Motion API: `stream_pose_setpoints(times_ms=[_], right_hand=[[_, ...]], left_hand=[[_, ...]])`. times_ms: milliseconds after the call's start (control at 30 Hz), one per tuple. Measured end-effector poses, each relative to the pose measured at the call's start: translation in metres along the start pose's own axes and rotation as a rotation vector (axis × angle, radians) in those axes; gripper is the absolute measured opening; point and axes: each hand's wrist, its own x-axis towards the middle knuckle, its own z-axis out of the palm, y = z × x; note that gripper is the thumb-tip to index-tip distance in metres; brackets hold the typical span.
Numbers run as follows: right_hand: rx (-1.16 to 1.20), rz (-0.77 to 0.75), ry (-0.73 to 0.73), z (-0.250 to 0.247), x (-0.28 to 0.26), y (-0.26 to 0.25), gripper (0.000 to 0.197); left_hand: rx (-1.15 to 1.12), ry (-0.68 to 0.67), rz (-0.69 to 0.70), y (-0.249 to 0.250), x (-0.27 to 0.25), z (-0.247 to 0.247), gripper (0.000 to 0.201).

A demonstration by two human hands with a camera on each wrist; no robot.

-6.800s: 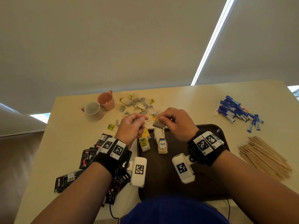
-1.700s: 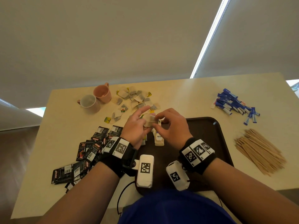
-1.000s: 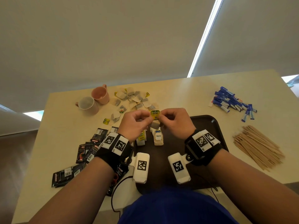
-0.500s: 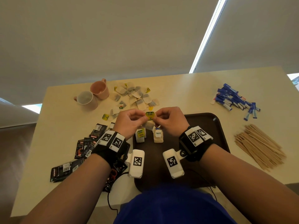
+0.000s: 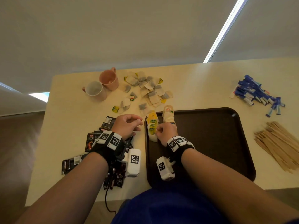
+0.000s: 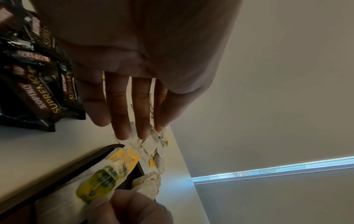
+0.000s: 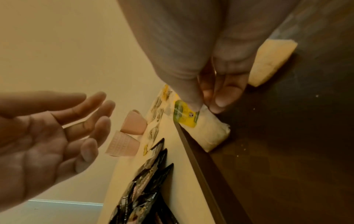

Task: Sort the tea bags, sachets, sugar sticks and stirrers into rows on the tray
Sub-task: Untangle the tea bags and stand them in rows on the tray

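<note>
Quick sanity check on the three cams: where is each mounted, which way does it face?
Head: on the head, facing down at the table; both forearms, left hand, right hand show.
Left wrist: along the left hand's straight fingers, toward the tray edge.
Right wrist: along the right hand's fingers pinching a tea bag.
Shared: both wrist views show that yellow-green-tagged tea bag.

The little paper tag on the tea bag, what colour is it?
Green and yellow tag, clearest in the right wrist view.
</note>
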Motion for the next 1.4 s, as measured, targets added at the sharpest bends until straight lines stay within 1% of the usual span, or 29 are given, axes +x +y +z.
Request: stream_pose_setpoints(times_ms=[67, 133, 267, 400, 533, 600, 700, 800, 867, 933, 967, 1000, 1033, 1100, 1133, 1167, 1200, 1267, 1333, 1400], right_hand=[[0.006, 0.031, 0.061, 0.004, 0.003, -0.002, 0.013], [0.023, 0.052, 0.101, 0.007, 0.004, -0.002, 0.017], [0.042, 0.096, 0.108, 0.01, 0.004, -0.002, 0.036], [0.003, 0.123, 0.077, 0.006, 0.004, -0.007, 0.04], [-0.023, 0.107, 0.068, 0.005, 0.004, -0.009, 0.037], [-0.014, 0.097, 0.072, 0.003, 0.001, -0.011, 0.029], [0.002, 0.013, 0.089, -0.012, -0.004, -0.017, 0.017], [0.023, -0.08, 0.042, -0.037, -0.005, -0.022, 0.016], [0.014, -0.112, -0.009, -0.053, -0.004, -0.023, 0.018], [0.011, -0.113, -0.044, -0.065, -0.003, -0.019, 0.019], [0.01, -0.109, -0.055, -0.068, -0.004, -0.017, 0.019], [0.009, -0.103, -0.068, -0.07, -0.005, -0.014, 0.018], [0.015, -0.094, -0.082, -0.071, -0.005, -0.011, 0.018], [0.035, -0.077, -0.108, -0.073, -0.007, -0.003, 0.018], [0.047, -0.068, -0.116, -0.074, -0.008, 0.001, 0.017], [0.056, -0.062, -0.12, -0.074, -0.009, 0.006, 0.016], [0.06, -0.058, -0.119, -0.074, -0.01, 0.01, 0.016], [0.072, -0.052, -0.112, -0.075, -0.012, 0.018, 0.014], [0.084, -0.049, -0.113, -0.075, -0.013, 0.023, 0.014], [0.072, -0.049, -0.105, -0.075, -0.013, 0.027, 0.015]], left_hand=[[0.018, -0.013, -0.007, -0.002, 0.003, -0.001, 0.012], [0.033, -0.026, -0.012, -0.003, 0.006, 0.001, 0.011], [0.061, -0.067, -0.033, -0.006, 0.012, 0.006, 0.012], [0.087, -0.088, -0.048, -0.011, 0.015, 0.011, 0.012], [0.085, -0.095, -0.052, -0.01, 0.015, 0.008, 0.012], [0.091, -0.085, -0.046, -0.007, 0.016, 0.003, 0.012], [0.132, -0.05, -0.028, 0.003, 0.027, -0.006, 0.011], [0.246, -0.01, 0.026, 0.026, 0.05, -0.013, 0.011], [0.4, -0.006, 0.099, 0.051, 0.071, -0.014, 0.01], [0.576, -0.022, 0.179, 0.078, 0.096, -0.008, 0.01], [0.67, -0.029, 0.202, 0.09, 0.108, -0.003, 0.015], [0.773, -0.042, 0.207, 0.101, 0.121, 0.003, 0.026], [0.887, -0.07, 0.204, 0.107, 0.134, 0.011, 0.041], [1.096, -0.152, 0.165, 0.113, 0.159, 0.025, 0.082], [1.159, -0.189, 0.134, 0.113, 0.167, 0.031, 0.101], [1.202, -0.214, 0.112, 0.112, 0.175, 0.037, 0.116], [1.238, -0.232, 0.098, 0.111, 0.181, 0.042, 0.125], [1.306, -0.264, 0.053, 0.109, 0.191, 0.053, 0.137], [1.327, -0.267, 0.002, 0.108, 0.197, 0.06, 0.143], [1.338, -0.242, -0.012, 0.106, 0.205, 0.062, 0.149]])
